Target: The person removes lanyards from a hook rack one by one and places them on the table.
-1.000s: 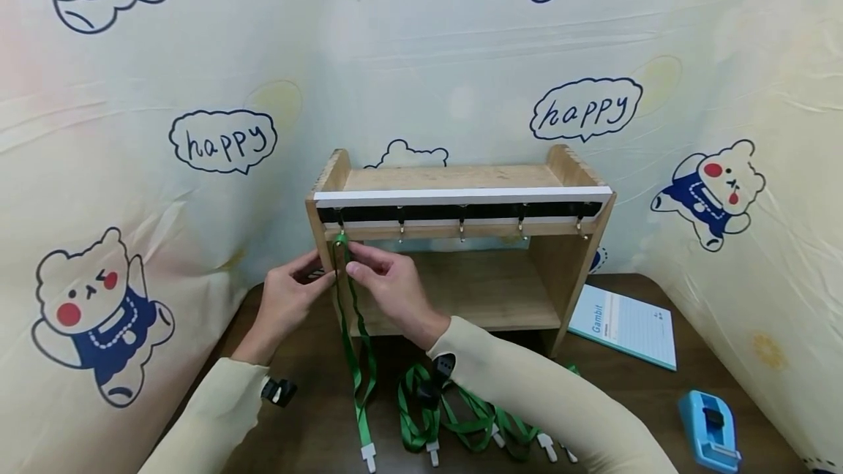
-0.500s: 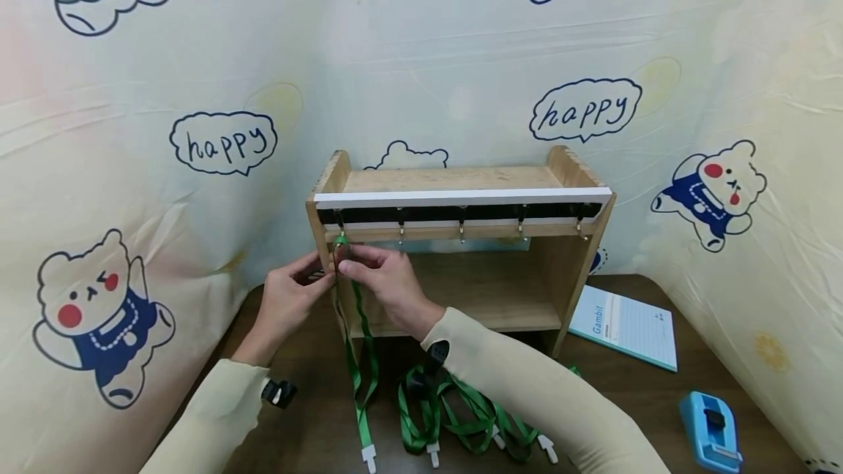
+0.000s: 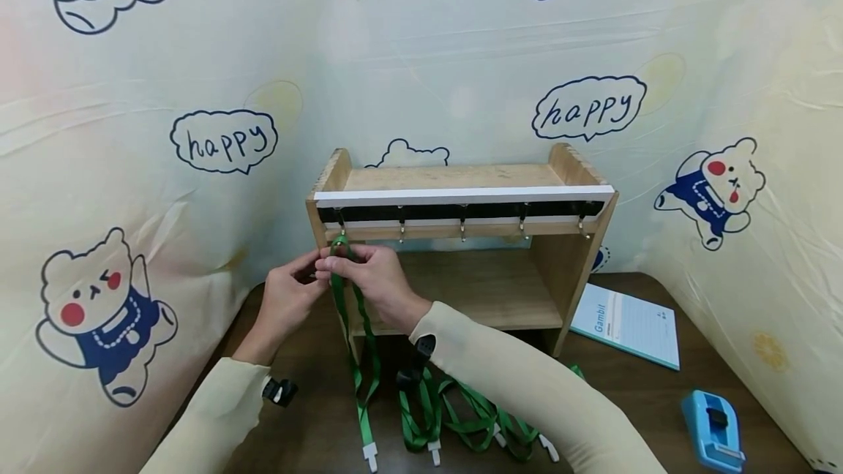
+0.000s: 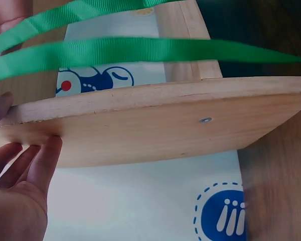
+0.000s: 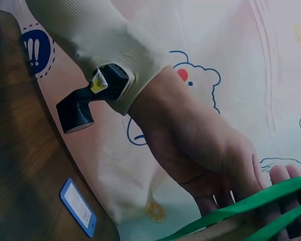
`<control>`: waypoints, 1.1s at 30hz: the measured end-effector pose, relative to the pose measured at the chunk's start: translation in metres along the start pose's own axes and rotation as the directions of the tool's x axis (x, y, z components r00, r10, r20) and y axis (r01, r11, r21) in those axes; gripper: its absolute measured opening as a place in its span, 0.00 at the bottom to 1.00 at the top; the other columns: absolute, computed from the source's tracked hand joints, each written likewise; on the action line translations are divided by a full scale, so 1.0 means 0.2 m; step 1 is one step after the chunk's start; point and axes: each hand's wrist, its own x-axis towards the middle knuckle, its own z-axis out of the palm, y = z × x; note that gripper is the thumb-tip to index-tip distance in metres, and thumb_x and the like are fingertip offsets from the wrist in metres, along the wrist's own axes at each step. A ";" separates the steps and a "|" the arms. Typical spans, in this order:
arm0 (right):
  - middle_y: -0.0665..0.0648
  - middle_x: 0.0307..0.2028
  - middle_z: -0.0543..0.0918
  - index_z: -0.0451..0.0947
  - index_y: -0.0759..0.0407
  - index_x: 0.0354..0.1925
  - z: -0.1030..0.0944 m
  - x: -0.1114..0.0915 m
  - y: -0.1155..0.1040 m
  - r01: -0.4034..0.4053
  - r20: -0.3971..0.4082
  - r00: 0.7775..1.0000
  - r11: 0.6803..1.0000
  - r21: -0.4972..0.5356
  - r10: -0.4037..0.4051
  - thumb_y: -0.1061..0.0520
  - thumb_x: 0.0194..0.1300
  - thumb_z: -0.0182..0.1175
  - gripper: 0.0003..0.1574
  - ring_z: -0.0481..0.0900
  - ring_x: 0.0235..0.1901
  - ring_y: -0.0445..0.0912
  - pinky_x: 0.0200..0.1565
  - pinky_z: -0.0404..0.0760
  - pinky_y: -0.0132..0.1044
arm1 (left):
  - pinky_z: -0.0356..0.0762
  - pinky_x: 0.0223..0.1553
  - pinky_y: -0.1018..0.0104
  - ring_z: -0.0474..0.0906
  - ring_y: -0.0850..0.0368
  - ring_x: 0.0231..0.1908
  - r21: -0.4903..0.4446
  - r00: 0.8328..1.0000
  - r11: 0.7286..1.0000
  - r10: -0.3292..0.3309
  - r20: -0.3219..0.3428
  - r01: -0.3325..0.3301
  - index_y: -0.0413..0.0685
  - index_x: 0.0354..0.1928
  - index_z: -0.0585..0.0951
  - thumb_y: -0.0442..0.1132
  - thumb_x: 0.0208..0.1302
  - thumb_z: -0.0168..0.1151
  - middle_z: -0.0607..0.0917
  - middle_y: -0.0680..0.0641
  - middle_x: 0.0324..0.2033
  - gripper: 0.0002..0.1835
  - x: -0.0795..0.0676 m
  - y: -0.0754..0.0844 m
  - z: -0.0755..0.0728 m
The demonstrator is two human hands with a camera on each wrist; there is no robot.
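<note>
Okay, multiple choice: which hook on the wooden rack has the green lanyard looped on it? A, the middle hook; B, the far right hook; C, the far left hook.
C: the green lanyard hangs from the far left hook, with both hands at its top; the other hooks are bare.

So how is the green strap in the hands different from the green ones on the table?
The held strap hangs long and straight from the leftmost hook, pinched by both hands; the other straps lie tangled in loops on the table, untouched. All are green ribbon with white clips at the ends.
</note>
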 end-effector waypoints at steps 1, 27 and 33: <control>0.64 0.45 0.90 0.86 0.59 0.51 0.00 0.00 0.00 -0.002 0.003 1.000 1.000 0.016 0.002 0.56 0.68 0.66 0.15 0.90 0.48 0.48 0.56 0.85 0.40 | 0.80 0.39 0.82 0.79 0.79 0.42 -0.007 1.000 1.000 -0.005 0.003 0.005 0.39 0.67 0.77 0.37 0.68 0.66 0.85 0.34 0.56 0.26 0.00 0.00 0.00; 0.70 0.50 0.87 0.83 0.68 0.55 0.01 -0.11 -0.02 0.105 0.172 0.980 0.994 -0.011 -0.102 0.57 0.73 0.60 0.19 0.89 0.49 0.51 0.57 0.84 0.47 | 0.79 0.38 0.82 0.78 0.74 0.41 0.002 1.000 1.000 -0.031 0.003 0.031 0.38 0.68 0.75 0.34 0.67 0.67 0.85 0.33 0.57 0.27 0.00 -0.01 -0.01; 0.71 0.50 0.87 0.82 0.70 0.55 0.00 -0.15 0.03 0.124 0.194 0.973 0.992 0.018 -0.126 0.59 0.73 0.60 0.19 0.90 0.47 0.48 0.56 0.84 0.46 | 0.77 0.42 0.86 0.82 0.47 0.53 -0.010 0.998 0.998 -0.057 0.018 0.058 0.39 0.68 0.75 0.35 0.65 0.69 0.84 0.34 0.58 0.30 0.00 0.00 -0.01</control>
